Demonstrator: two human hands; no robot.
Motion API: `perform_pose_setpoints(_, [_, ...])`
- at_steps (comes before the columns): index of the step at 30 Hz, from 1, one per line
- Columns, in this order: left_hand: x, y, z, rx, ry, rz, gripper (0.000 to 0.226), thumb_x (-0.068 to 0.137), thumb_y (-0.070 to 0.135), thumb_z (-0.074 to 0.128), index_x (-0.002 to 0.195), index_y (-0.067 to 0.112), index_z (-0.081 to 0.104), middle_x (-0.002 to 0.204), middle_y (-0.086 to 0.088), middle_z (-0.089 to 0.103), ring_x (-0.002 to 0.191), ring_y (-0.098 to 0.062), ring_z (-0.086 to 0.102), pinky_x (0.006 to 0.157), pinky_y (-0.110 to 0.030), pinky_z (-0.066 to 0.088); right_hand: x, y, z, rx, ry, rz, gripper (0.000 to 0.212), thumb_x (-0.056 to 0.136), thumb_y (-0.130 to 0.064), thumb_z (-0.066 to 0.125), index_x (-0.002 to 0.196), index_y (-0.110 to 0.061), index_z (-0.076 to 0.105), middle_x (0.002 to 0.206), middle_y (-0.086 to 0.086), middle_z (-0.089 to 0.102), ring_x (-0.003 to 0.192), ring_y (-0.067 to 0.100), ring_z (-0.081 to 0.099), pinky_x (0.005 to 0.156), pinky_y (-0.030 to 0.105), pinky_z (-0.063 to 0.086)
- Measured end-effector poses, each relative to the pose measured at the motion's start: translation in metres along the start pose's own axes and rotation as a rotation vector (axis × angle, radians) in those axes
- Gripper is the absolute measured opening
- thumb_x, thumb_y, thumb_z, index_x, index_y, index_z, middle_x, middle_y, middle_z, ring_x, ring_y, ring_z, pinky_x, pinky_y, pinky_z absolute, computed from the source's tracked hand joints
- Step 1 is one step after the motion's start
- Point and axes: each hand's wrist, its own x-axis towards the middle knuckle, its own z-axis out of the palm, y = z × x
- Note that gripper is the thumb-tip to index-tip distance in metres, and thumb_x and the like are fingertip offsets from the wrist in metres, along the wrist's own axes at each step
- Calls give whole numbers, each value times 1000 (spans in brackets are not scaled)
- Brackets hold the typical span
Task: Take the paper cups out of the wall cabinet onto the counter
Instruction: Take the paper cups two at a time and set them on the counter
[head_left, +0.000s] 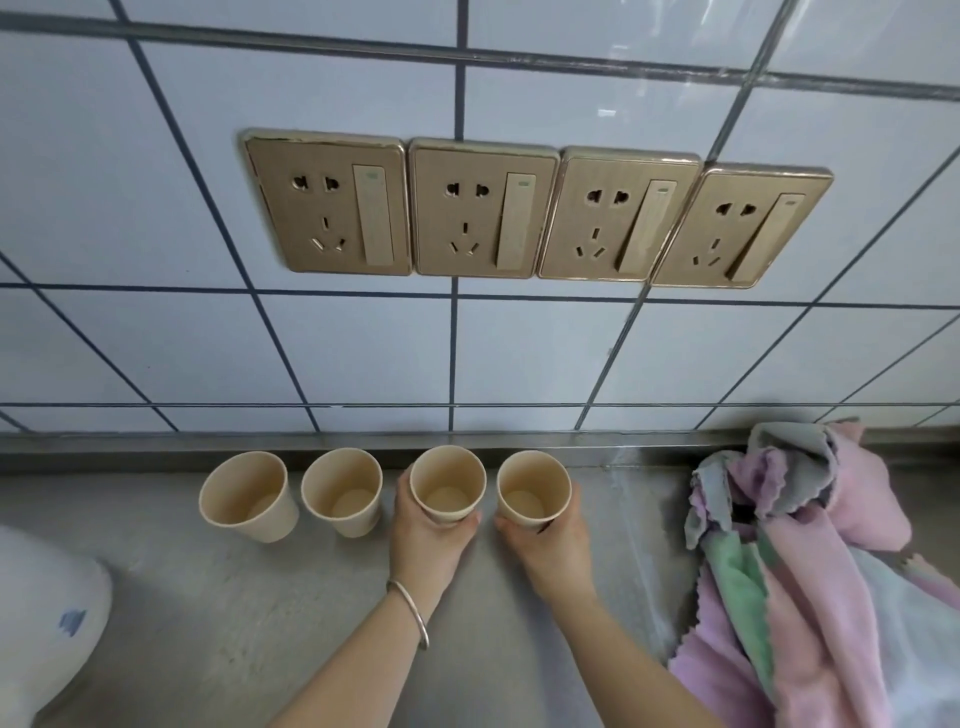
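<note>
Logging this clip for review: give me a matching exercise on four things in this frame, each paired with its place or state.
Column 1:
1. leftmost cup
2. third cup from the left
3. pile of cloths
4. socket plates

Column 2:
A. on the tiled wall, in a row
B. held by the left hand
C. standing free on the counter, no hand on it
D. lying at the right end of the counter

Pairs: 1-C, 2-B, 3-D, 4-A
</note>
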Motion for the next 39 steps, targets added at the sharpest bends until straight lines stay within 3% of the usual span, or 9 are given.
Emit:
perform_pose_setpoints(3, [0, -7, -2, 27, -31, -5, 93, 54, 1, 86, 134, 11, 39, 131, -9, 51, 116, -19, 52, 99, -28, 42, -4, 7, 0, 2, 36, -31, 75, 65, -19, 81, 129, -17, 40, 123, 3, 56, 111, 21, 56, 87, 27, 44])
perform_pose_setpoints(7, [-19, -5, -12, -10, -58, -90, 105, 58, -4, 82, 145, 13, 24, 145, -11, 33, 117, -15, 49, 101, -24, 38, -22, 16, -6, -37, 109, 32, 77, 72, -17, 74, 138, -9, 36, 130, 9, 50, 122, 23, 47, 100, 34, 41])
perform_pose_setpoints(14, [-54, 20, -38, -50, 3, -215, 88, 67, -7, 77, 141, 9, 31, 139, -17, 33, 102, -22, 50, 90, -32, 43, -67, 19, -8, -78, 195, 120, 53, 81, -10, 65, 129, -4, 45, 118, 15, 55, 112, 29, 50, 97, 38, 41])
perform_pose_setpoints(18, [-77, 31, -58, -42, -75, -188, 78, 70, -4, 75, 136, 7, 36, 135, -18, 39, 92, -22, 57, 93, -42, 49, -110, 20, -7, -46, 239, 168, 50, 81, -13, 65, 126, -5, 48, 115, 14, 57, 112, 31, 51, 97, 40, 42])
perform_pose_setpoints(23, [-123, 38, -84, -20, -402, -169, 50, 79, 2, 69, 124, 9, 50, 116, -13, 60, 86, -17, 58, 73, -15, 45, -191, 29, -5, 36, 314, 258, 49, 81, -19, 67, 125, -8, 49, 117, 11, 58, 114, 28, 51, 98, 38, 41])
perform_pose_setpoints(27, [-173, 45, -103, 53, -695, -144, 41, 82, 9, 67, 120, 12, 52, 103, -3, 59, 80, -11, 56, 58, 1, 40, -264, 37, -22, 104, 468, 342, 49, 83, -26, 64, 127, -12, 48, 120, 8, 57, 117, 25, 51, 98, 37, 42])
perform_pose_setpoints(31, [-231, 51, -100, 98, -940, -83, 37, 84, 11, 66, 118, 13, 53, 99, -1, 59, 86, -14, 56, 58, -1, 40, -336, 47, -58, 159, 639, 383, 47, 86, -30, 60, 128, -15, 46, 120, 4, 56, 113, 22, 53, 95, 36, 43])
perform_pose_setpoints(36, [-350, 66, -86, 172, -1290, 4, 30, 84, 17, 66, 110, 21, 52, 94, 6, 59, 89, -14, 58, 81, -27, 44, -447, 76, -113, 255, 896, 469, 45, 86, -32, 59, 127, -20, 45, 116, 0, 56, 107, 19, 55, 89, 36, 47])
perform_pose_setpoints(39, [-442, 79, -88, 175, -1486, 82, 25, 85, 13, 64, 107, 19, 53, 90, 6, 58, 86, -12, 57, 82, -23, 44, -529, 97, -144, 327, 1074, 516, 41, 87, -29, 59, 125, -17, 47, 113, 3, 59, 98, 17, 55, 82, 30, 43])
